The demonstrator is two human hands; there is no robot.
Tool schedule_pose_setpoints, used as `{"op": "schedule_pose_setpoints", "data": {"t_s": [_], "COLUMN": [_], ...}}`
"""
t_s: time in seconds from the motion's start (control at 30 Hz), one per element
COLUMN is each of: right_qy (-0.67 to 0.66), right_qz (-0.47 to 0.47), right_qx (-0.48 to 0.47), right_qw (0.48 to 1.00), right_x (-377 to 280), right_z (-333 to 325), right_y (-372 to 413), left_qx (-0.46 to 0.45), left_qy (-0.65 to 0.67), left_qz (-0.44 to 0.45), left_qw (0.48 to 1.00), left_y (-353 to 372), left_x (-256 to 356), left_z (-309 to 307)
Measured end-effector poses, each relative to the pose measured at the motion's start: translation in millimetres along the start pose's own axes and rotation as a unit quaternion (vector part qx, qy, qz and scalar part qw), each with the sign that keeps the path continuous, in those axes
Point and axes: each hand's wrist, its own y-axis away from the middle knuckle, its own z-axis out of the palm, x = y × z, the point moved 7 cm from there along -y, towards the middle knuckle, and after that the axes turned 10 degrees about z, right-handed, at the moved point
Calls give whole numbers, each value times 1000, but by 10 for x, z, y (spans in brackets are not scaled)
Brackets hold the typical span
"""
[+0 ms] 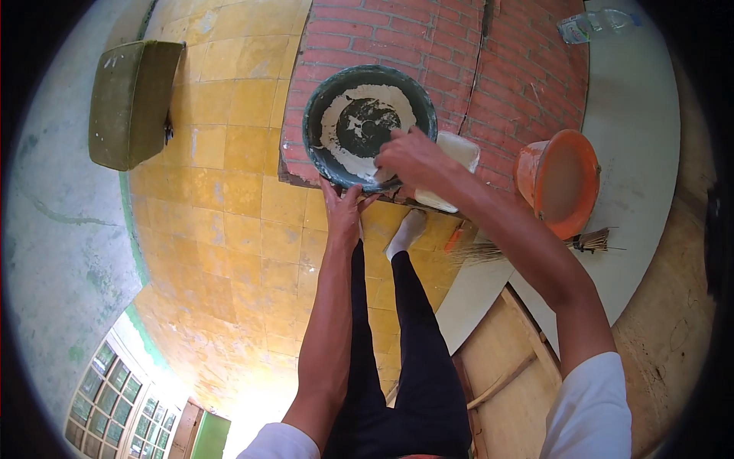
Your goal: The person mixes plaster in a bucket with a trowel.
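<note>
A dark green round basin (pixel 312 153) rests on the brick-patterned surface, with a ring of pale, powdery or pasty material (pixel 329 126) round its inside and a bare patch in the middle. My left hand (pixel 344 203) grips the basin's near rim, thumb and fingers on the edge. Over the basin's near right side is my right hand (pixel 410 159), its fingers curled closed down by the pale material. Whatever those fingers hold, if anything, is hidden. Just right of the basin, partly behind my right forearm, lies a whitish translucent container (pixel 460 151).
An orange bucket (pixel 544 183) with cloudy contents stands right of the red brick-patterned surface (pixel 505 99). Below it lies a stick broom (pixel 485 251). A clear plastic bottle (pixel 600 25) is at upper right. An olive padded seat (pixel 126 105) stands on the yellow tiles (pixel 222 222).
</note>
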Motion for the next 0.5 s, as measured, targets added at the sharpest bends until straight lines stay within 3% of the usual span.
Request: {"op": "schedule_pose_setpoints", "data": {"t_s": [0.17,0.3,0.37,0.5], "right_qy": [-83,-59,-56,5], "right_qz": [69,24,-1,8], "right_qx": [116,138,30,-35], "right_qw": [987,988,998,999], "right_x": [333,235,147,40], "right_z": [-365,-353,-280,-190], "right_y": [-234,-513,-569,-576], "left_qx": [32,19,7,7], "left_qy": [8,48,120,140], "left_qz": [-18,-31,-25,-14], "left_qw": [999,998,992,990], "left_y": [41,57,80,72], "left_x": [-17,-168,-225,-194], "left_z": [39,83,152,167]}}
